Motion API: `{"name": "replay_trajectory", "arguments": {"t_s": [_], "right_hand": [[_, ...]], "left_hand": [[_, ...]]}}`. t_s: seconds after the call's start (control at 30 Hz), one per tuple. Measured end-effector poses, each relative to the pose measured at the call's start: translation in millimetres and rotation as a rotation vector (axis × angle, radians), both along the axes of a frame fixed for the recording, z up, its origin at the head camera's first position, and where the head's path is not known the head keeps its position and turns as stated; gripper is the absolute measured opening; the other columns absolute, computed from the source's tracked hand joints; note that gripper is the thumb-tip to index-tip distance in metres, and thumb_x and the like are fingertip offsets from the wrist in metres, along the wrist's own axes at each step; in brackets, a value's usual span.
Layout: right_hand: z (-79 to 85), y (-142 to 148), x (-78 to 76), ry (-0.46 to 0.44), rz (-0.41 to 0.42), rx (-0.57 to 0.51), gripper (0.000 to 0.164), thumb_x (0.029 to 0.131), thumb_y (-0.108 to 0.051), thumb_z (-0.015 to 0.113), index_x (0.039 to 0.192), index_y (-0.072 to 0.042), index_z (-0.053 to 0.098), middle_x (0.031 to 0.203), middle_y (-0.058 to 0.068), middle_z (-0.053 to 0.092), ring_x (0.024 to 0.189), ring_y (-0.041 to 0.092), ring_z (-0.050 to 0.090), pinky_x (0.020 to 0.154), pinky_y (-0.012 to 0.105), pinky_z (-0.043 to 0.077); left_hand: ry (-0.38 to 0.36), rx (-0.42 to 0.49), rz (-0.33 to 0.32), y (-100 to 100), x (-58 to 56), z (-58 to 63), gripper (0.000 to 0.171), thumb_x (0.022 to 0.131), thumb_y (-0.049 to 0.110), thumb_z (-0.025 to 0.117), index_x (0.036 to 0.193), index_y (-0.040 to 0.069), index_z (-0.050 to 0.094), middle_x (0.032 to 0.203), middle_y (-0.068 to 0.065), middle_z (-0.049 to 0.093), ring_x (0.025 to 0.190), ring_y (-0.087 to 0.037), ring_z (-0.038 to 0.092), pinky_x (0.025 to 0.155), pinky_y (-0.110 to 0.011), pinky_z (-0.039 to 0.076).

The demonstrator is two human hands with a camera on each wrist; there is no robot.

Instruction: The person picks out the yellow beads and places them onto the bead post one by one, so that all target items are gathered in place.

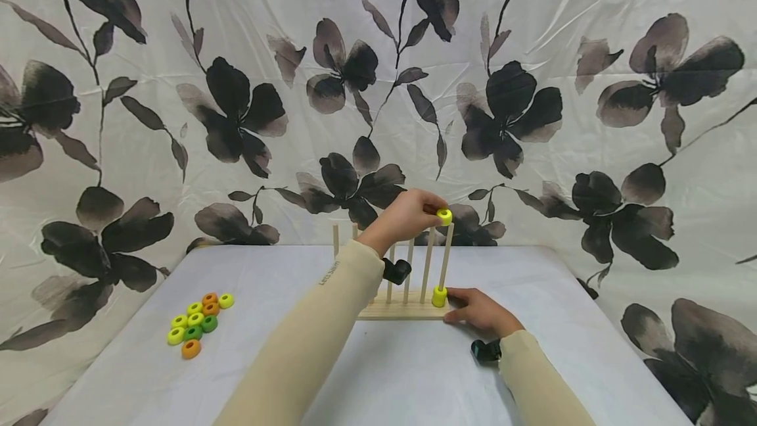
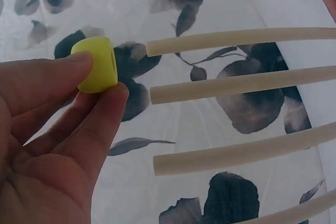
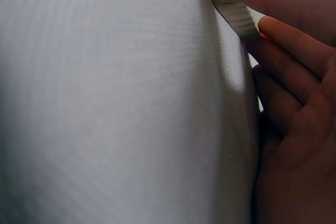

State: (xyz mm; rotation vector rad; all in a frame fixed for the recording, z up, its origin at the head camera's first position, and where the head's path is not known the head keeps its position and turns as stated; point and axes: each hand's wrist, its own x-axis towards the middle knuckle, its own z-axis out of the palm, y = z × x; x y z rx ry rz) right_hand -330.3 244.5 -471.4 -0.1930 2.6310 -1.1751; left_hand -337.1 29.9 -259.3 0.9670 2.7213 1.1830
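Pinching yellow ring [image 1: 444,220] btw. L hand [image 1: 411,212] thumb + fingers, just R of frame ctr.
Hovering just above rightmost peg [image 1: 446,258] tip, not touching; holding bore approx. along peg's upright long axis, w/ L hand nearer. Gripping base [image 1: 402,310] end w/ R hand [image 1: 481,312], lower right of ctr. Counting loose rings [image 1: 196,325], lower left: 5 yellow, 3 orange, 2 green; pegs [image 1: 428,265]: 6+ showing; yellow stack [image 1: 439,297]: qty unclear.

Ten loose rings, at least six pegs [image 1: 428,268], two hands [image 1: 408,213]
Loose: five yellow rings [image 1: 175,336], three orange rings [image 1: 190,349], two green rings [image 1: 192,333]; one held yellow ring [image 2: 98,66]; one or two more yellow [image 1: 439,298] on a peg, hard to tell; one wooden base [image 1: 402,311], two wrist cameras [image 1: 486,350]
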Motion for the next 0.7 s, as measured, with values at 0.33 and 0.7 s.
{"name": "replay_trajectory", "arguments": {"t_s": [0.33, 0.7], "right_hand": [[1.8, -1, 0.6, -0.007, -0.012, -0.003, 0.074, 0.076, -0.032, 0.081, 0.142, -0.018, 0.050, 0.150, 0.008, 0.045, 0.143, 0.035, 0.034, 0.115, 0.062, 0.024], [0.3, 0, 0.1, -0.002, -0.014, -0.005, 0.074, 0.075, -0.032, 0.082, 0.141, -0.019, 0.052, 0.150, 0.008, 0.045, 0.142, 0.036, 0.034, 0.114, 0.062, 0.024]], "left_hand": [[0.009, -0.013, 0.007, 14, -8.5, -6.0, 0.032, 0.094, 0.008, 0.060, 0.126, 0.007, 0.065, 0.118, -0.007, 0.068, 0.102, -0.014, 0.066, 0.085, -0.023, 0.055], [0.020, -0.039, 0.023, 22, -10.6, -11.1, 0.031, 0.095, 0.009, 0.059, 0.125, 0.007, 0.065, 0.120, -0.008, 0.068, 0.106, -0.017, 0.066, 0.088, -0.025, 0.055]]}}
